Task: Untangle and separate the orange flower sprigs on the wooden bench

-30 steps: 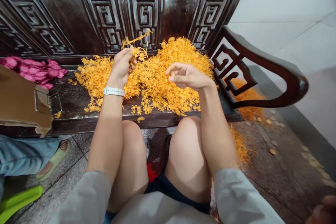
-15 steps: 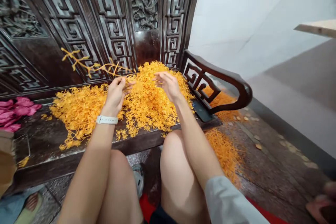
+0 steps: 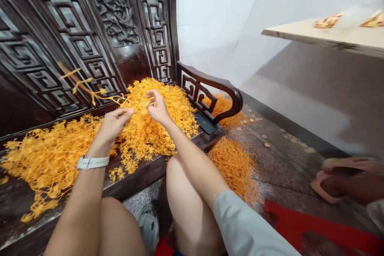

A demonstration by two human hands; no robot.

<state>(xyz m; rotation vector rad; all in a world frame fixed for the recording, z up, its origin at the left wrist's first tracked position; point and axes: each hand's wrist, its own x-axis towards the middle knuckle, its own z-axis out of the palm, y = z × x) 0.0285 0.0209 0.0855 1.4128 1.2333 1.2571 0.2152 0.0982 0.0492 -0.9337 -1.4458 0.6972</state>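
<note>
The bench point(image 3: 147, 178) runs from near left to far right, and working well over its seat would best keep loose bits off the floor. The left pile point(image 3: 51, 152), tangled with long stalks, lies apart from most of the fluffier right pile point(image 3: 144, 138); keeping the two from mixing seems worthwhile. A floor heap point(image 3: 232, 168) sits past the bench's right end. The left hand point(image 3: 114, 126) is in a narrow pinch and appears to hold the stem, though the exact contact is hidden. The right hand point(image 3: 158, 108) is half curled over the right pile, thumb and fingers a little apart; whether it holds a strand I cannot tell. The stem point(image 3: 85, 87) slants up to the far left, above the left pile. It looks thin and springy, so a light, firm pinch close to the fork being handled should steady it.
</note>
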